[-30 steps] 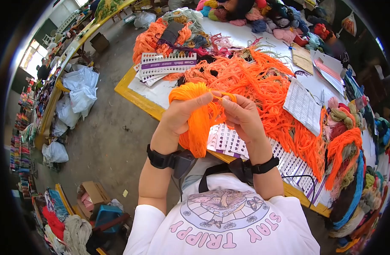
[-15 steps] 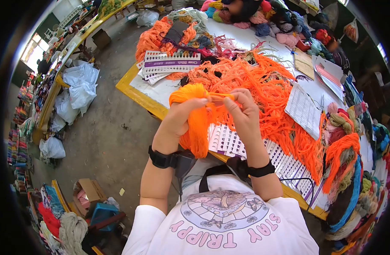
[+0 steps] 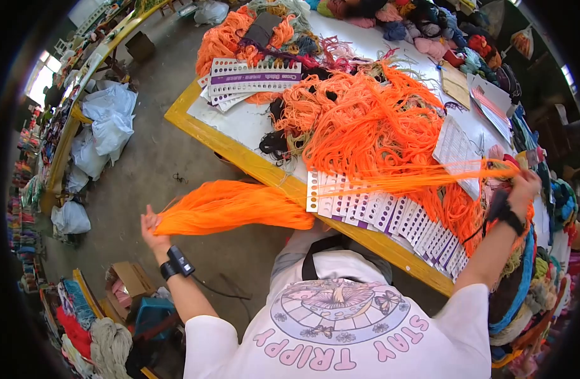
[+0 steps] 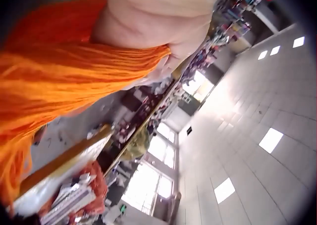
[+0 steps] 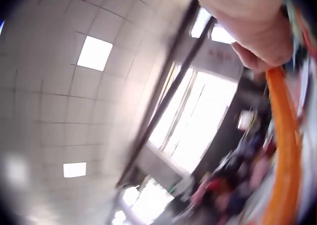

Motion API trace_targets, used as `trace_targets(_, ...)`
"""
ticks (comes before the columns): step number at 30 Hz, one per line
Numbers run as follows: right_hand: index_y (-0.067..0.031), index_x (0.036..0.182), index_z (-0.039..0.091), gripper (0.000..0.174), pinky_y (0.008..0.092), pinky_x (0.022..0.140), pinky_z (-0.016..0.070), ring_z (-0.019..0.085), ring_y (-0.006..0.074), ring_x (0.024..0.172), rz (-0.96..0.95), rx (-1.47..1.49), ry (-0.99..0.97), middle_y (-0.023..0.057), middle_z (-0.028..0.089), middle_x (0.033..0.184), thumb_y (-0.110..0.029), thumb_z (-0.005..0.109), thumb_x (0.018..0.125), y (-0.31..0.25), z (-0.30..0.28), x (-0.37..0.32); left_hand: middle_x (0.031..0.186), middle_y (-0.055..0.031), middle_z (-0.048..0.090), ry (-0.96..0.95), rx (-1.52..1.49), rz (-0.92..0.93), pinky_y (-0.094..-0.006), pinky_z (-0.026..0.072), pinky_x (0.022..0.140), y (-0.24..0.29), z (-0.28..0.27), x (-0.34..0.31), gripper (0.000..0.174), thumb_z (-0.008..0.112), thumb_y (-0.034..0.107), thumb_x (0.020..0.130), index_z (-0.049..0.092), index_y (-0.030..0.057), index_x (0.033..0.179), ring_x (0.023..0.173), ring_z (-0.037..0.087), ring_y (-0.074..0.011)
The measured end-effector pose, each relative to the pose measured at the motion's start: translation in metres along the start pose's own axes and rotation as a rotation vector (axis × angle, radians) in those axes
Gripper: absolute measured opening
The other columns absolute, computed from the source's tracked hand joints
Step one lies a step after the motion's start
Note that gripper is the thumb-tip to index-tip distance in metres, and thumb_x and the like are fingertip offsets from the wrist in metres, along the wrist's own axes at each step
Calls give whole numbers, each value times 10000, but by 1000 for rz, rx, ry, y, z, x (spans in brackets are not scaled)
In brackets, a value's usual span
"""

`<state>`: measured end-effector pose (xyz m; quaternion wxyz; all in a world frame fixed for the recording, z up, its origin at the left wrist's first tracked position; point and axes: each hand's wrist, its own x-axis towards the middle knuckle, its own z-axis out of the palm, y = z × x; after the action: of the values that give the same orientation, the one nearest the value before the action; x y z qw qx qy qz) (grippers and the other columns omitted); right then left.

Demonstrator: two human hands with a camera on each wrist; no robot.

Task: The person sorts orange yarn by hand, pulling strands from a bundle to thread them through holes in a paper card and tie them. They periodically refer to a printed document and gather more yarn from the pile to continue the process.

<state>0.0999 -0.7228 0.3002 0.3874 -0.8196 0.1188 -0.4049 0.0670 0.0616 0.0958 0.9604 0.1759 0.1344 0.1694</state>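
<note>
Here, the left hand grips an orange skein, the right hand orange strands; the shirt reads "STAY TRIPPY".

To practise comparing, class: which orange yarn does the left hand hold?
The smooth hank, held up in the left hand; the tangled orange yarn lies piled on the table.

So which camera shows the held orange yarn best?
The head view: it shows the yarn's thick bundle at the left hand and thin strands at the right hand. The left wrist view shows the bundle close up; the right wrist view, just a narrow length.
</note>
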Motion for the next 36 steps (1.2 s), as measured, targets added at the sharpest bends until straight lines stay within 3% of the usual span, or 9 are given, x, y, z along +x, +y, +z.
trace_targets(5,-66,905,510,136,230,564,447,462,115,613,71,252,-186,4,471,723,-174,527,824,48,9,31,564,41,328,-311,72,-276,-213,307,463,-84,114,-45,303,499,277,867,393,120,631,461,321,-65)
trace_targets(7,-93,1034,508,277,247,593,467,480,98,651,202,464,-407,-25,479,735,-294,533,845,-24,103,-53,589,39,335,-208,87,-408,-218,328,478,-150,142,-58,319,516,281,856,382,128,610,506,348,-77)
trace_targets(8,-94,1024,525,297,269,560,449,484,107,667,766,877,-481,-26,471,769,-345,452,882,-45,148,-99,639,35,397,-294,202,-465,-215,355,501,-177,147,-60,273,528,285,848,446,112,653,557,404,-89)
trace_targets(9,-106,1006,529,378,276,491,450,470,93,607,875,840,-855,-18,460,719,-444,434,868,-75,174,-125,648,34,424,-218,301,-538,-214,365,511,-202,150,-64,217,543,262,841,494,95,712,570,423,-85)
trace_targets(17,-99,1064,471,379,159,353,254,215,14,384,1122,1378,-1330,-53,387,634,-429,384,897,-78,232,-204,637,31,517,-323,827,-684,-182,387,510,-307,161,-72,141,611,147,796,588,55,900,535,458,-43)
trace_targets(23,-76,1010,519,183,199,380,330,400,52,401,924,983,-1224,7,567,679,-142,537,840,-73,235,-205,739,5,566,-220,789,-648,-210,410,553,-310,156,-71,100,606,90,766,583,63,860,626,514,-66)
trace_targets(26,-38,897,565,131,275,474,425,560,163,505,169,403,-937,86,621,685,-146,546,825,-75,245,-221,809,-42,584,-239,1090,-415,-264,433,636,-313,157,-78,149,592,123,764,570,36,882,702,543,-129)
trace_targets(30,-8,819,576,143,324,557,446,590,272,617,240,227,-859,140,597,672,-147,546,816,-85,241,-220,799,-61,587,-379,1691,169,-279,444,667,-318,146,-81,141,594,121,762,567,19,855,741,564,-167)
trace_targets(36,5,780,570,133,342,548,431,562,283,614,154,177,-778,159,559,672,-127,566,769,-88,240,-220,760,-66,591,-513,1819,92,-291,438,603,-316,156,-73,142,551,152,806,570,11,818,683,568,-158)
